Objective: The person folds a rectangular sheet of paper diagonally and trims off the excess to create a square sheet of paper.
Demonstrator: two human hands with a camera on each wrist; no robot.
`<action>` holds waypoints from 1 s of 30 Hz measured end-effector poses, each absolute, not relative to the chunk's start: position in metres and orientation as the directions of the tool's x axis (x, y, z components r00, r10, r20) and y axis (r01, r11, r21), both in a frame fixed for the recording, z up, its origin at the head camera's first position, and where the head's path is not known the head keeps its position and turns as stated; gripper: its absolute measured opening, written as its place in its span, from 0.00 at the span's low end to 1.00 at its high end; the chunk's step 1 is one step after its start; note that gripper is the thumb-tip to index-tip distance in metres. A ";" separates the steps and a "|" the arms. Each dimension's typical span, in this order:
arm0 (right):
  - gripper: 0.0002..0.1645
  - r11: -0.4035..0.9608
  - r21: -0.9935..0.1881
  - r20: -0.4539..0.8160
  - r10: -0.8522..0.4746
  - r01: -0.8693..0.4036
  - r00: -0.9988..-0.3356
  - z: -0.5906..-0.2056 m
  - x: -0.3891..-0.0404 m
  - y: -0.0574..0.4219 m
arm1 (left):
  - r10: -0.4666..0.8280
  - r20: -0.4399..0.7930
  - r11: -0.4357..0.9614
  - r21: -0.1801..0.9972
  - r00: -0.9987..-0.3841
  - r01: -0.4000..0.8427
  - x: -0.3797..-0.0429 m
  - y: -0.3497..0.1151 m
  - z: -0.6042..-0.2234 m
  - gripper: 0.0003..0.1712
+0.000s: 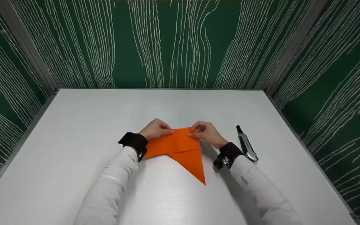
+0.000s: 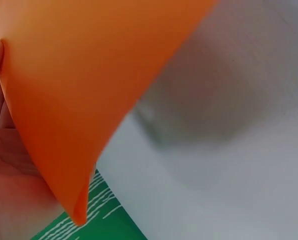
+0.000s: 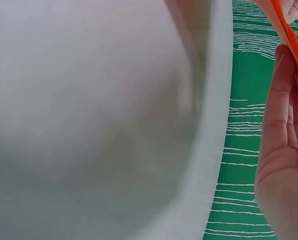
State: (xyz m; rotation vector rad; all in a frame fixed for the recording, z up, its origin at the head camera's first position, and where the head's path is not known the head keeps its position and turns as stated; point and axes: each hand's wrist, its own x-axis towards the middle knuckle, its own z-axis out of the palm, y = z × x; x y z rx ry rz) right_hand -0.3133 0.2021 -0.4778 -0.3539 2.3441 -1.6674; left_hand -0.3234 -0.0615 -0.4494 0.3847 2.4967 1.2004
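Observation:
A folded sheet of orange paper (image 1: 184,142) is held up above the white table in the head view. One pointed flap hangs down toward the person on its right side, and a crease line crosses it above that flap. My left hand (image 1: 156,128) pinches the paper's top edge near the middle. At the upper right corner, my right hand (image 1: 208,134) pinches it between thumb and fingers. The left wrist view shows the paper (image 2: 89,75) bending to a narrow folded tip. In the right wrist view the paper (image 3: 291,42) appears edge-on, with layers showing.
A grey and black utility knife (image 1: 247,147) lies on the white table (image 1: 89,109), just right of the right wrist. Green panels with white wavy lines (image 1: 180,47) stand along the back and both sides. Dark straps with cameras sit on both wrists.

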 end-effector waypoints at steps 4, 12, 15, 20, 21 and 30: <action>0.16 0.317 -0.948 -0.082 -0.355 -0.038 -0.931 -0.474 -0.315 0.203 | 0.398 -0.174 0.605 0.788 -0.901 0.115 -0.322 -0.061 -0.447 0.15; 0.22 0.516 -0.843 -0.118 -0.453 -0.152 -0.884 -0.462 -0.323 0.196 | 0.416 -0.178 0.600 0.790 -0.892 0.122 -0.320 -0.060 -0.446 0.15; 0.16 0.560 -0.796 -0.096 -0.495 -0.232 -0.864 -0.456 -0.325 0.188 | 0.420 -0.175 0.595 0.794 -0.891 0.125 -0.321 -0.058 -0.447 0.14; 0.14 0.571 -0.762 -0.059 -0.530 -0.305 -0.846 -0.452 -0.326 0.174 | 0.444 -0.167 0.590 0.794 -0.880 0.148 -0.320 -0.053 -0.447 0.14; 0.14 0.574 -0.759 -0.056 -0.530 -0.308 -0.846 -0.452 -0.326 0.172 | 0.449 -0.166 0.590 0.793 -0.878 0.152 -0.320 -0.052 -0.447 0.14; 0.13 0.584 -0.742 -0.054 -0.541 -0.329 -0.839 -0.453 -0.327 0.166 | 0.483 -0.149 0.586 0.787 -0.863 0.193 -0.322 -0.054 -0.450 0.14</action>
